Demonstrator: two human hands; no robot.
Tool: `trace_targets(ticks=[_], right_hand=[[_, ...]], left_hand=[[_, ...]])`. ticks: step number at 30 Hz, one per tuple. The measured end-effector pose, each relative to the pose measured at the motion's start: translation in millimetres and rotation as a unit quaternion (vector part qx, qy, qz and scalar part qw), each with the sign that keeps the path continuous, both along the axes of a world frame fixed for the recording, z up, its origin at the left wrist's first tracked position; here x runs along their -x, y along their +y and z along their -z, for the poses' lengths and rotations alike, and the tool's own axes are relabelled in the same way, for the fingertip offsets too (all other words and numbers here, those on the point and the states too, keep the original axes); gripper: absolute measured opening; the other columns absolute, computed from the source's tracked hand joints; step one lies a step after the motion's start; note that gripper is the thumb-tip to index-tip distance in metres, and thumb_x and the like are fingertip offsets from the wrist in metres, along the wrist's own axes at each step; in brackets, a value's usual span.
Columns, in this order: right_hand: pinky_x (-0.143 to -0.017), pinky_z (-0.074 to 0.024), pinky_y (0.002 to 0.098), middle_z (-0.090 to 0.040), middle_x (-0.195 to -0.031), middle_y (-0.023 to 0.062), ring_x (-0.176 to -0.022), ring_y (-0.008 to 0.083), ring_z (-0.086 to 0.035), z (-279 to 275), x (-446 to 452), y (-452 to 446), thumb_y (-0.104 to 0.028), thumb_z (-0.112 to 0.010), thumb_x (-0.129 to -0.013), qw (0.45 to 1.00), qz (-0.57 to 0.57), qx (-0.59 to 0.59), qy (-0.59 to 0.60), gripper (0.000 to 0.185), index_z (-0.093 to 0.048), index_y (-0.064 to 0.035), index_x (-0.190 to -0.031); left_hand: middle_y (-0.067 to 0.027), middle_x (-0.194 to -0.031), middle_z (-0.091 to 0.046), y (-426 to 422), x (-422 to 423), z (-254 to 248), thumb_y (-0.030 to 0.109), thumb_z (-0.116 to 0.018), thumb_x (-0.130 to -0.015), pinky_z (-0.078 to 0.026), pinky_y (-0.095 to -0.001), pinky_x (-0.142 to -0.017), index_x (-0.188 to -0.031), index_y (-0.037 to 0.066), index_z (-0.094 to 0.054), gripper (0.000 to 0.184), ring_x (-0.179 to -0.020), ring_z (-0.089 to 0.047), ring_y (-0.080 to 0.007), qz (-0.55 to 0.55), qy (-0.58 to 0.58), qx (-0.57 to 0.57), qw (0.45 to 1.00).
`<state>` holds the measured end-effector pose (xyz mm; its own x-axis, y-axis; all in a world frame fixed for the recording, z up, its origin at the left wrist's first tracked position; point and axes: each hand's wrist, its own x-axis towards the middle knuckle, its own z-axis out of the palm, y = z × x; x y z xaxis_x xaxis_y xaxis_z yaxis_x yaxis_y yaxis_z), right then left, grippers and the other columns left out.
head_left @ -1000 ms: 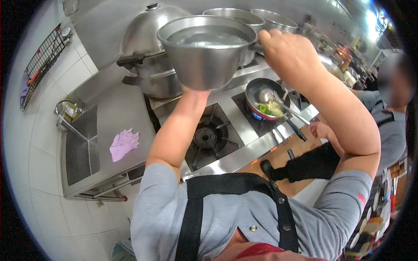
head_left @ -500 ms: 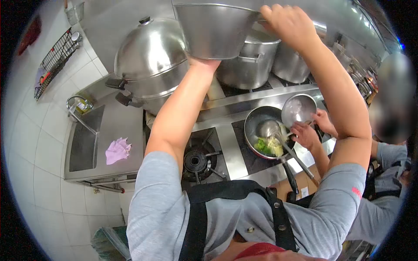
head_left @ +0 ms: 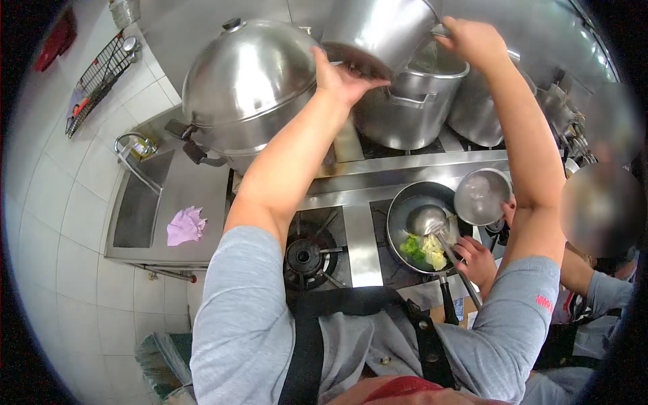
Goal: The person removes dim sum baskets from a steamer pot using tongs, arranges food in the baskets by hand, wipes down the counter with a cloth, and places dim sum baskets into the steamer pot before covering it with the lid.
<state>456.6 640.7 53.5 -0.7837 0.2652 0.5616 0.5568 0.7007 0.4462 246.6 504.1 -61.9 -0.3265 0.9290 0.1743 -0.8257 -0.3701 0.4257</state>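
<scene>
L hand (head_left: 343, 81) is spread wide, thumb & fingers well apart, right by the underside of the big steel pot (head_left: 381, 27). Looks like it's at the base, but can't tell how much is actual contact tbh. R hand (head_left: 476, 44) is curled tight round the pot handle (head_left: 442, 30), so the two hands are well apart, one at the base, one up near the rim.

Pot's up high at the top edge of the view, near the stockpot (head_left: 405, 121) at the back of the stove. It's tipped over: base faces down & toward the wearer, long axis slanting up and away. Mouth's mostly cut off, so no idea what's inside rn. Stockpot's uncovered, contents too unclear to call.

Lower down, the dark pan (head_left: 403, 202) has green veg (head_left: 412, 247), pale yellow veg (head_left: 433, 251) & a ladle (head_left: 426, 220) in it. Coworker's one hand (head_left: 478, 262) is by the ladle's shaft, the other (head_left: 508, 210) on a metal bowl (head_left: 489, 216) just beside the pan, can't tell what's in it.
</scene>
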Motion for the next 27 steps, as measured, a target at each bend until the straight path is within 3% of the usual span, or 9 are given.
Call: trace_targets(ticks=[10, 12, 13, 16, 18, 22, 24, 26, 27], right_hand=[[-0.073, -0.0516, 0.0425, -0.065, -0.106, 0.0172, -0.090, 0.0318, -0.064, -7, 18, 28, -0.055, -0.054, -0.084, 0.990, 0.007, 0.129, 0.056, 0.058, -0.059, -0.0055, -0.114], [-0.060, -0.0519, 0.0401, -0.066, -0.094, 0.0190, -0.076, 0.0301, -0.066, -13, 23, 20, -0.057, -0.055, -0.083, 0.929, 0.003, 0.351, 0.121, 0.064, -0.060, 0.0019, -0.107], [-0.050, -0.0488, 0.0373, -0.064, -0.080, 0.0178, -0.061, 0.0266, -0.063, -13, 26, 26, -0.057, -0.057, -0.081, 0.912, -0.035, 0.387, 0.135, 0.067, -0.059, 0.0067, -0.102], [-0.049, -0.0468, 0.0379, -0.061, -0.070, 0.0166, -0.055, 0.0254, -0.060, -15, 35, 30, -0.057, -0.057, -0.082, 0.897, -0.030, 0.405, 0.173, 0.067, -0.059, 0.0083, -0.097], [-0.049, -0.0459, 0.0380, -0.060, -0.067, 0.0164, -0.053, 0.0250, -0.058, -15, 42, 38, -0.057, -0.057, -0.082, 0.890, -0.020, 0.420, 0.178, 0.067, -0.059, 0.0091, -0.095], [-0.050, -0.0447, 0.0399, -0.056, -0.060, 0.0152, -0.050, 0.0262, -0.058, -2, 51, 41, -0.058, -0.056, -0.082, 0.875, -0.006, 0.426, 0.229, 0.069, -0.060, 0.0100, -0.090], [-0.053, -0.0456, 0.0411, -0.057, -0.060, 0.0142, -0.049, 0.0275, -0.058, 6, 57, 48, -0.060, -0.056, -0.080, 0.888, 0.027, 0.393, 0.237, 0.070, -0.061, 0.0081, -0.092], [-0.067, -0.0483, 0.0426, -0.064, -0.077, 0.0213, -0.069, 0.0324, -0.065, 17, 61, 65, -0.061, -0.057, -0.078, 0.898, 0.038, 0.371, 0.233, 0.071, -0.062, 0.0046, -0.102], [-0.083, -0.0453, 0.0425, -0.064, -0.101, 0.0246, -0.095, 0.0344, -0.063, 28, 69, 92, -0.059, -0.058, -0.078, 0.922, 0.048, 0.298, 0.243, 0.068, -0.061, -0.0009, -0.113]], left_hand=[[-0.0186, -0.150, 0.020, -32, 23, -39, 0.088, -0.026, -0.069, -0.006, -0.0651, -0.108, -0.142, 0.001, 0.018, 0.122, -0.139, 0.009, -0.0396, -0.013, 0.043, -0.078, 0.996], [-0.0209, -0.150, 0.017, -34, 33, -50, 0.087, -0.026, -0.069, -0.008, -0.0615, -0.111, -0.142, 0.000, 0.018, 0.121, -0.140, 0.007, -0.0401, 0.007, 0.050, -0.150, 0.987], [-0.0227, -0.151, 0.012, -39, 33, -56, 0.086, -0.025, -0.070, -0.009, -0.0592, -0.112, -0.142, 0.000, 0.017, 0.120, -0.139, 0.004, -0.0422, 0.017, 0.058, -0.171, 0.983], [-0.0239, -0.151, 0.010, -70, 24, -61, 0.085, -0.025, -0.072, -0.010, -0.0593, -0.112, -0.142, 0.000, 0.017, 0.118, -0.139, 0.002, -0.0438, 0.049, 0.150, -0.190, 0.969], [-0.0264, -0.151, 0.000, -105, 4, -51, 0.084, -0.025, -0.073, -0.012, -0.0599, -0.111, -0.143, -0.003, 0.008, 0.117, -0.138, -0.006, -0.0466, -0.007, 0.140, -0.141, 0.980], [-0.0268, -0.146, -0.024, -213, -18, -13, 0.077, -0.029, -0.080, -0.018, -0.0574, -0.111, -0.141, -0.007, -0.020, 0.105, -0.135, -0.023, -0.0446, 0.083, 0.118, -0.040, 0.989], [-0.0258, -0.147, -0.024, -275, -12, 31, 0.076, -0.032, -0.081, -0.021, -0.0549, -0.110, -0.142, -0.004, -0.023, 0.101, -0.135, -0.026, -0.0421, 0.145, 0.119, -0.026, 0.982], [-0.0249, -0.146, -0.027, -349, -5, 78, 0.073, -0.035, -0.082, -0.025, -0.0540, -0.109, -0.142, -0.002, -0.024, 0.097, -0.133, -0.030, -0.0415, 0.110, 0.194, 0.036, 0.974], [-0.0229, -0.145, -0.030, -390, -1, 99, 0.069, -0.036, -0.085, -0.028, -0.0518, -0.108, -0.142, -0.001, -0.026, 0.091, -0.132, -0.033, -0.0396, 0.085, 0.210, 0.055, 0.972]])
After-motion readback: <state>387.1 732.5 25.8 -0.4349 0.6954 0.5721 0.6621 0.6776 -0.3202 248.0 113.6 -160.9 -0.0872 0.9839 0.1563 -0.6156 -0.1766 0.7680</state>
